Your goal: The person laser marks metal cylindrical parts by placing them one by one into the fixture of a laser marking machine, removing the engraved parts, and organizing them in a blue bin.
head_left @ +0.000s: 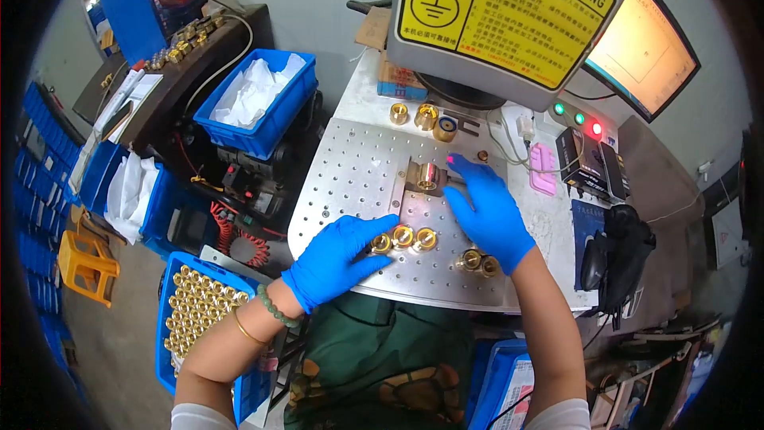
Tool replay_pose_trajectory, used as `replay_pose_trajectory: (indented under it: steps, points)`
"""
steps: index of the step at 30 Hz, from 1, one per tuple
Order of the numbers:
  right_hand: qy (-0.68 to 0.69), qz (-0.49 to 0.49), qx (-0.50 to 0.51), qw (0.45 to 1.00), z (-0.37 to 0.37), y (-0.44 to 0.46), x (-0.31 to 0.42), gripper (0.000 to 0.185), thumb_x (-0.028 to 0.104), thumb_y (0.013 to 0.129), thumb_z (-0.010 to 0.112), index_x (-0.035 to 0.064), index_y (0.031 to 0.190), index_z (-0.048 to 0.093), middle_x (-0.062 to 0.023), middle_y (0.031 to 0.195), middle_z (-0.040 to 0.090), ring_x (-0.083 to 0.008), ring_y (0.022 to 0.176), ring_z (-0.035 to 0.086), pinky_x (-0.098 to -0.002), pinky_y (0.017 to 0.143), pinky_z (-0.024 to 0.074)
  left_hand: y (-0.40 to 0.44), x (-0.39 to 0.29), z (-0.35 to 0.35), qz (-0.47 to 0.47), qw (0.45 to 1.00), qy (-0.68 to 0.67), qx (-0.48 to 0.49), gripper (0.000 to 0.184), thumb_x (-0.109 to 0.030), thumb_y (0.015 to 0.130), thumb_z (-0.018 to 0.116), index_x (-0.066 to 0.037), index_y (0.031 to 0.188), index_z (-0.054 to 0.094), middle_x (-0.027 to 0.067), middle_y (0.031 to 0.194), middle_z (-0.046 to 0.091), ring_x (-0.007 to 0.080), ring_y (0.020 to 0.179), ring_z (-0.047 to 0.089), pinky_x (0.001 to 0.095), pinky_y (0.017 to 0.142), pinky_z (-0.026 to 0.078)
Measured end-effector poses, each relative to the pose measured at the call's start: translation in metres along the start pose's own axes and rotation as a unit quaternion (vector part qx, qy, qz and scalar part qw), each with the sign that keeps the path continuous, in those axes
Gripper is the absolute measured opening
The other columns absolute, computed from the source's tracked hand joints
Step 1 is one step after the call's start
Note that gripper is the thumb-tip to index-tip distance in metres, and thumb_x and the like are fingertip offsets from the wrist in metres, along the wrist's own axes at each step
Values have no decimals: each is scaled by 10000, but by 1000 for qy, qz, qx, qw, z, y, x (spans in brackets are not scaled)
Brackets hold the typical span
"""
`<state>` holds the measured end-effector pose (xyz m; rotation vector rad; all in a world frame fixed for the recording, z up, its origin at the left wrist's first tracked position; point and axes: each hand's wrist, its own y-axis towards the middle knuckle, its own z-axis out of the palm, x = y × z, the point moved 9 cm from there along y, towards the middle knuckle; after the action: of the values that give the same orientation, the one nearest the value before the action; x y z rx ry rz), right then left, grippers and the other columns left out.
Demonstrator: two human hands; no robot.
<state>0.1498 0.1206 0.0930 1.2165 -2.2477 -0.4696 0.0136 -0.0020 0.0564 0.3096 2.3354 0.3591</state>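
- The left hand [333, 259] lies at the near edge of the counter [362, 95], thumb and index finger parted around the leftmost of 3 brass fittings [403, 236]; I cannot tell whether it grips that fitting.
- Those 3 stand in a short row, probably to keep them within easy reach of the fingers.
- The right hand [489, 207] is open, its fingers spread just beside the holder [411, 180], with nothing visibly gripped.
- 1 brass fitting in the holder [428, 177] lies on its side, mid-counter; the holder likely keeps this round piece from rolling.
- 2 more fittings [472, 259] sit by the right wrist, near the counter's near right corner, perhaps set apart from the row.
- 3 larger pieces [426, 117] stand toward the far edge, seemingly out of both hands' way.
- Beyond the near left corner, a blue crate [165, 306] holds many fittings upright in close rows, presumably for orderly storage.
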Motion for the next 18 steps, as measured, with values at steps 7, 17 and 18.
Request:
replay_pose_trajectory:
  steps: [7, 17, 18]
  points:
    - [268, 210, 19, 940, 21, -51, -45, 274, 119, 889, 602, 4, 1137, 584, -127, 1009, 631, -203, 883, 622, -306, 773, 490, 36, -14, 18, 105, 950, 235, 177, 352, -133, 748, 647, -186, 1096, 638, 62, 900, 636, 270, 829, 609, 391, 693, 488]
    - [254, 137, -71, 955, 9, -53, -38, 256, 100, 852, 628, 0, 1087, 602, -153, 960, 645, -277, 862, 619, -350, 755, 493, 46, -56, 40, 274, 895, 246, 251, 170, -184, 696, 660, -105, 845, 687, 46, 1142, 589, 238, 1034, 550, 377, 792, 467]
    - [257, 142, -66, 954, 10, -53, -38, 259, 99, 849, 632, 1, 1087, 602, -156, 963, 645, -278, 861, 619, -348, 754, 494, 47, -60, 44, 287, 888, 260, 249, 170, -196, 687, 670, -98, 826, 683, 39, 1154, 588, 233, 1035, 548, 380, 795, 462]
